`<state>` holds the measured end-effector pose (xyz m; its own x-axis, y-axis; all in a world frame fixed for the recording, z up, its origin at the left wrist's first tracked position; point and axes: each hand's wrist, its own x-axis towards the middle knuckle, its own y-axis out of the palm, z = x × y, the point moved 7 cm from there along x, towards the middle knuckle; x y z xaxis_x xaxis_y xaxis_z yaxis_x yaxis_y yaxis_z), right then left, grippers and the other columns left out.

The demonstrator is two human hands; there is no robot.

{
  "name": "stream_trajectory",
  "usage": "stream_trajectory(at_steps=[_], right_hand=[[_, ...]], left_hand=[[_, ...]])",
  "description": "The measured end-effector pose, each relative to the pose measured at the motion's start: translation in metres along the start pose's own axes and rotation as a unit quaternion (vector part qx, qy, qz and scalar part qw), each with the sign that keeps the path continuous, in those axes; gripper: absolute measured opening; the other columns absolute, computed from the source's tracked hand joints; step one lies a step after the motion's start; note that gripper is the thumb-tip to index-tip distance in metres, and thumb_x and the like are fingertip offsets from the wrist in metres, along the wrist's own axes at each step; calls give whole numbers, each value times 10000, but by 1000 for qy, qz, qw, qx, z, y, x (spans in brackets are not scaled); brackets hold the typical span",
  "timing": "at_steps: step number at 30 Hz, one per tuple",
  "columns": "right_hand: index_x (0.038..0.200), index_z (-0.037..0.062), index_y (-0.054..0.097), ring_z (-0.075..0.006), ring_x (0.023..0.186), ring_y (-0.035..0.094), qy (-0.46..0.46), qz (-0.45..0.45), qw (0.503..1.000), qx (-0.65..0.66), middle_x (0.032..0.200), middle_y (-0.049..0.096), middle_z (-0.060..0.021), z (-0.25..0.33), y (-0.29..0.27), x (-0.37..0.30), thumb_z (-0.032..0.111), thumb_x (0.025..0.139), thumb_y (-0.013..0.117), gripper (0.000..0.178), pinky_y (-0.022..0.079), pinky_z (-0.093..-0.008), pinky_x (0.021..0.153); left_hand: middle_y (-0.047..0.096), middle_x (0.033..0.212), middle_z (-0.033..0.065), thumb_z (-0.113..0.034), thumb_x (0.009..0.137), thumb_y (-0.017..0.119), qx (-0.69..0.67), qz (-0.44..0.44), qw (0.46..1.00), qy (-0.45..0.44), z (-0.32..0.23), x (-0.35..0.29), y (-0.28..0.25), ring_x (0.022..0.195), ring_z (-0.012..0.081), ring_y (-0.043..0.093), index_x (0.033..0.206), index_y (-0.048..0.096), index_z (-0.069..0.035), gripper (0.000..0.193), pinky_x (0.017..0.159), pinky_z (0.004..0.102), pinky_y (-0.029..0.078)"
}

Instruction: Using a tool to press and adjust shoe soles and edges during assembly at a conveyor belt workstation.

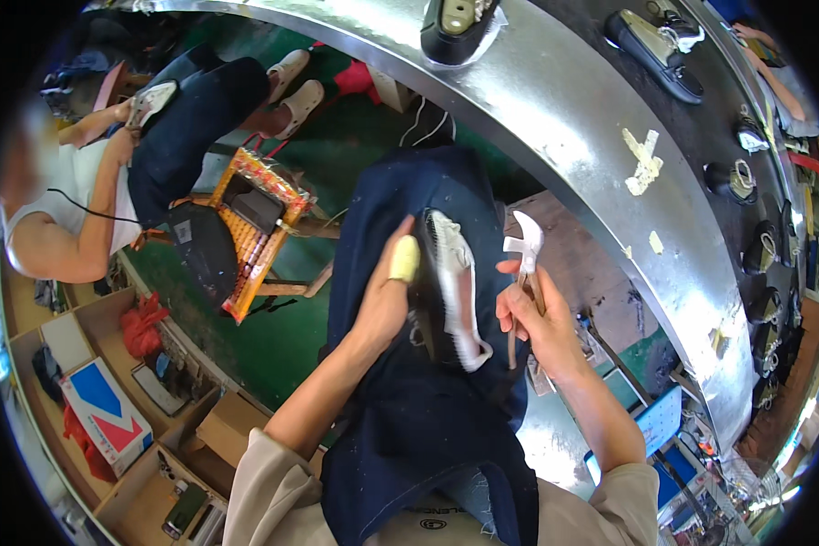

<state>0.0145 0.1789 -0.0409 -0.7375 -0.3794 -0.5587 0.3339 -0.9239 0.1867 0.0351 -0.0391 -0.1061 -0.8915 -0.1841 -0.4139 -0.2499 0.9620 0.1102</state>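
A shoe [458, 287] with a dark side and a whitish, partly brown underside lies along my lap, on the dark blue apron [419, 414]. It is slightly blurred. My left hand [393, 289] grips it from the left, with yellow wrapping [404, 258] round the thumb; the fingertips are hidden behind the shoe. Just right of the shoe, my right hand [539, 318] is closed round the handles of metal pincers [524, 242]. Their curved, hammer-like head points up and stands apart from the shoe.
A curved metal bench [601, 118] wraps round the far and right sides, beside a dark belt carrying several shoes [657, 56]. At left, a person [82, 196] sits holding a shoe near a wooden stool [259, 232]. Wooden compartments [109, 323] with boxes stand at lower left.
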Motion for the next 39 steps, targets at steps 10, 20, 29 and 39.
stream_trajectory(at_steps=[10,20,29,39], right_hand=[[1275,38,576,-113,814,674,98,227,957,-153,971,721,-46,-7,20,13,257,1106,514,284,524,-273,683],[1013,-12,584,-322,706,722,-212,87,722,-653,745,668,-161,50,33,0,89,878,661,185,569,-401,597],[969,21,515,-323,622,705,-222,75,781,-579,726,651,-146,-3,56,20,258,1044,598,262,546,-404,522],[1093,11,476,-446,785,704,-28,178,950,-257,846,711,-231,-7,52,36,243,1062,567,251,530,-513,624]], left_hand=[[465,1579,108,-281,1163,289,-190,71,977,-60,13,4,31,1426,215,467,1624,330,-100,498,1209,355,339],[253,1703,100,-271,1156,309,-94,117,987,-55,11,-17,25,1557,219,254,1668,183,-90,557,1277,357,191],[298,1684,95,-307,1104,446,-269,126,951,-89,40,-14,-1,1529,253,327,1676,149,-104,676,1256,411,259],[541,1443,156,-184,1084,400,46,81,995,32,25,-16,-25,1342,217,514,1577,297,5,538,1136,371,405]])
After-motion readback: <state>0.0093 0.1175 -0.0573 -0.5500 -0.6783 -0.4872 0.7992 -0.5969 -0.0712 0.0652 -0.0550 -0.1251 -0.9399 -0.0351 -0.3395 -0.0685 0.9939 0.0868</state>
